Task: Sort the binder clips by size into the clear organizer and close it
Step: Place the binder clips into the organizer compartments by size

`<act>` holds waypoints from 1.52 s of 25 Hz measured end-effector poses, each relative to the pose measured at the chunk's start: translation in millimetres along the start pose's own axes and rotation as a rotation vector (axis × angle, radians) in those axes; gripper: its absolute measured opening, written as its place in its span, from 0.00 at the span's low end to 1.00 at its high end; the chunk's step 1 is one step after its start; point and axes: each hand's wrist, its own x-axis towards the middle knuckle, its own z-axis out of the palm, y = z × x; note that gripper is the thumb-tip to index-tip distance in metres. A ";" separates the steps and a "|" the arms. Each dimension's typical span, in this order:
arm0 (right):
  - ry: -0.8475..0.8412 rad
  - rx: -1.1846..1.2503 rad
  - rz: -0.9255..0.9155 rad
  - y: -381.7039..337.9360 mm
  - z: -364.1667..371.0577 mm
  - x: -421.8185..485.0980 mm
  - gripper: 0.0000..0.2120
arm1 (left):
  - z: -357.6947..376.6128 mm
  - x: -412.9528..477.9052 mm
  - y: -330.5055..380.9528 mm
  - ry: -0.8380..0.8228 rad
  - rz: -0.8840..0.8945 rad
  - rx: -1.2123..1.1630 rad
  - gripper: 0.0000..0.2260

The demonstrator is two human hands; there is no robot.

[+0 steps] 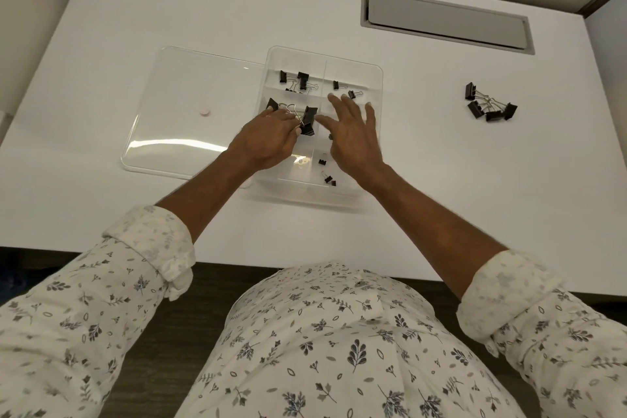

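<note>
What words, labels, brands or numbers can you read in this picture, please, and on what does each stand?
No readable text here.
The clear organizer and its lid: no label or brand.
The binder clips on the desk, and the large binder clip that the left hand pinches: plain black.
The round disc on the lid: too small to tell.
The shirt: leaf print only.

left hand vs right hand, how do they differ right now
The left hand has its fingers curled and seems to pinch the wire handle of a large binder clip. The right hand has its fingers spread and holds nothing. The left hand is over the left compartments of the organizer, the right hand over its right ones. Both reach over the open organizer.
</note>
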 end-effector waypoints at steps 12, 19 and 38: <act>0.182 0.151 0.388 120.4 2.7 -72.1 0.22 | 1.1 48.9 98.1 0.079 0.134 -0.196 0.22; 0.138 0.107 0.496 214.6 -6.0 -107.7 0.20 | 28.2 97.4 177.8 0.021 0.223 -0.187 0.23; 0.029 0.056 0.127 389.7 21.3 -94.3 0.20 | 107.6 229.7 313.8 -0.137 0.131 -0.058 0.26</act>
